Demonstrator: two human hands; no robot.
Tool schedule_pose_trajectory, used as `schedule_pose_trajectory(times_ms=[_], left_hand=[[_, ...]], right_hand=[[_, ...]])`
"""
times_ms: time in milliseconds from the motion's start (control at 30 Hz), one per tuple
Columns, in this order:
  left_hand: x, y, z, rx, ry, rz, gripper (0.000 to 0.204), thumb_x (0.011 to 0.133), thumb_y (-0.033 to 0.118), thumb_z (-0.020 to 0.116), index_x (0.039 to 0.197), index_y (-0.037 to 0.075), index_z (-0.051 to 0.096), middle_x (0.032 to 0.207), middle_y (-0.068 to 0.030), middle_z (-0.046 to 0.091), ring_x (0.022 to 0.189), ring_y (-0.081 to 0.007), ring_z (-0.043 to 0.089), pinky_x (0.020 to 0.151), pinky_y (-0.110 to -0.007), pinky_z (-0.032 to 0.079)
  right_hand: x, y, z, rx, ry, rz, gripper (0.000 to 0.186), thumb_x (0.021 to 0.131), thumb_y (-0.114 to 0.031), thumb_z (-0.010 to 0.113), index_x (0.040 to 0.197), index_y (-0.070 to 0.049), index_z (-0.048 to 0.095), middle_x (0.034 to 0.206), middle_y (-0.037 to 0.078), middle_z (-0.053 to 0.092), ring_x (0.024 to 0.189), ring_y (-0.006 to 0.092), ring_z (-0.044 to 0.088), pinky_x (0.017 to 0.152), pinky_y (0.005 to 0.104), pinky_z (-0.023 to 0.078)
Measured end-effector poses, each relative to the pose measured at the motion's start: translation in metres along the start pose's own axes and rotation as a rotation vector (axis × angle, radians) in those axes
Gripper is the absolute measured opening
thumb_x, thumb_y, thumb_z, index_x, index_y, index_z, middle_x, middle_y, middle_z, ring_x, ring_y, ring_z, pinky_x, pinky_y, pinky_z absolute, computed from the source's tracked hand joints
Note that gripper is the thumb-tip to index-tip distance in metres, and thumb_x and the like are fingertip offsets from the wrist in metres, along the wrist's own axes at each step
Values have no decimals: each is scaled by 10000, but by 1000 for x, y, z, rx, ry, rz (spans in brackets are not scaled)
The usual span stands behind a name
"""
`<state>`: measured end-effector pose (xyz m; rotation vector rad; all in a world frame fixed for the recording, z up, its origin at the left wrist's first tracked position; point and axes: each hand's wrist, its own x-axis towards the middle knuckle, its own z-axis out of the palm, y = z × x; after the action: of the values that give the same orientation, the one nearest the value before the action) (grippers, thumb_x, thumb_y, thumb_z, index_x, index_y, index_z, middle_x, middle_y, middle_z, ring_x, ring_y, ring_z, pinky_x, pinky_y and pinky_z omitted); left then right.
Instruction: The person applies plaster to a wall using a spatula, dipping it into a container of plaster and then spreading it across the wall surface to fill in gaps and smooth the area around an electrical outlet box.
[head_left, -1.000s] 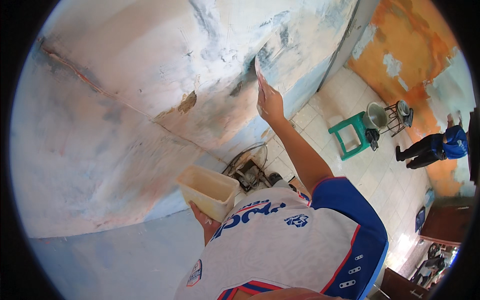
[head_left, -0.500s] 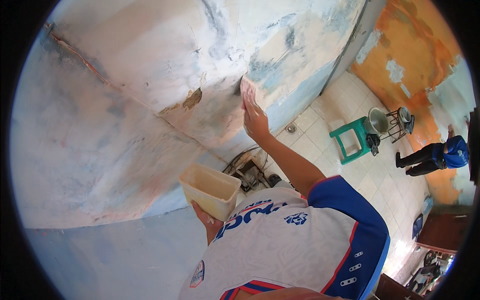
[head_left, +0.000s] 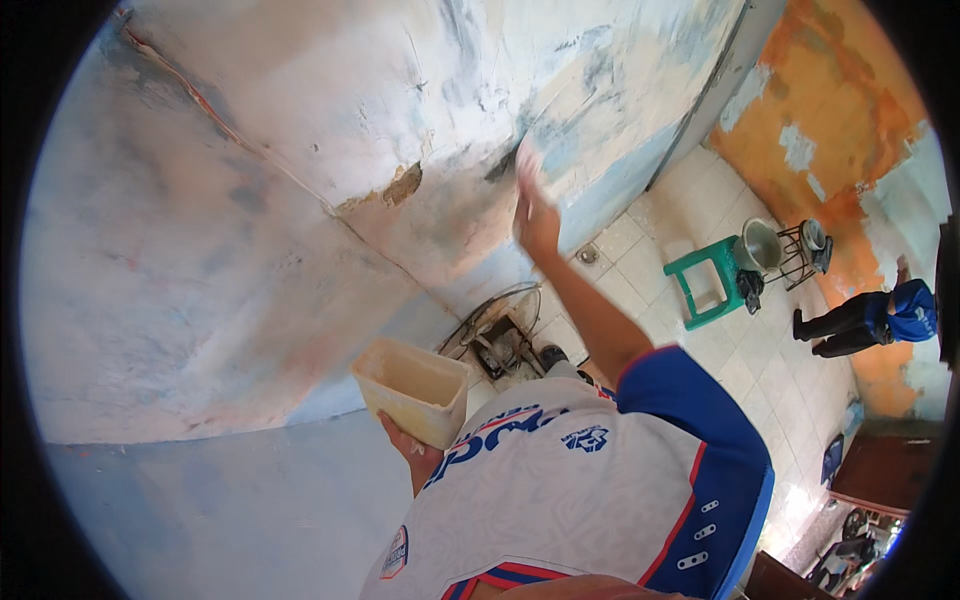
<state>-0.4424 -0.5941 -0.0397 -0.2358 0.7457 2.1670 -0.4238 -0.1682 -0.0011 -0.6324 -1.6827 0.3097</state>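
My left hand [head_left: 418, 455] grips a cream-coloured rectangular plastic tub [head_left: 425, 400] from its outer side, near my chest. The tub's open top is tilted so its inner walls show; the bottom inside is hard to see. My right hand [head_left: 538, 215] reaches up to the patchy white and blue wall [head_left: 330, 90]. Its fingers look pale and smeared, pressed together at the surface beside a dark smudge. A thin edge shows at the fingertips, but what they hold is too blurred to make out. Left of this hand, a chipped hole [head_left: 404, 185] exposes brown material.
A long crack [head_left: 215, 120] crosses the wall. By my feet are cables and a dark box-like object [head_left: 503, 347]. On the tiled floor stand a green stool [head_left: 705, 283], a grey bucket [head_left: 758, 246] and a metal stand [head_left: 793, 257]. Another person [head_left: 880, 315] stands by the orange wall.
My right hand has moved up and to the right along the wall. The tub has shifted slightly left and down in view, still in my left hand.
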Motion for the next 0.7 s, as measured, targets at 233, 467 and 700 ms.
schedule_pose_trajectory(times_ms=[233,467,700], left_hand=[[1,-2,2,67,-29,45,723,1004,628,376,1544,153,300,1559,-116,371,1400,-354,393,1152,-545,354],[-10,0,-8,64,4,31,724,1005,631,362,1546,153,296,1552,-114,384,1397,-358,395,1158,-539,346],[-16,7,-37,0,-14,75,713,1016,625,321,1555,162,269,1570,-113,353,1416,-357,371,1173,-551,320]], right_hand=[[82,41,-76,-160,267,82,348,1019,-109,493,1347,-23,575,983,219,705,651,256,636,595,341,493],[83,59,11,-271,12,88,368,956,-82,543,1318,-67,612,972,225,699,635,365,633,591,402,490],[-10,11,-39,-12,-52,193,406,951,-1,523,1342,-72,607,1213,197,680,1004,235,692,809,343,536]])
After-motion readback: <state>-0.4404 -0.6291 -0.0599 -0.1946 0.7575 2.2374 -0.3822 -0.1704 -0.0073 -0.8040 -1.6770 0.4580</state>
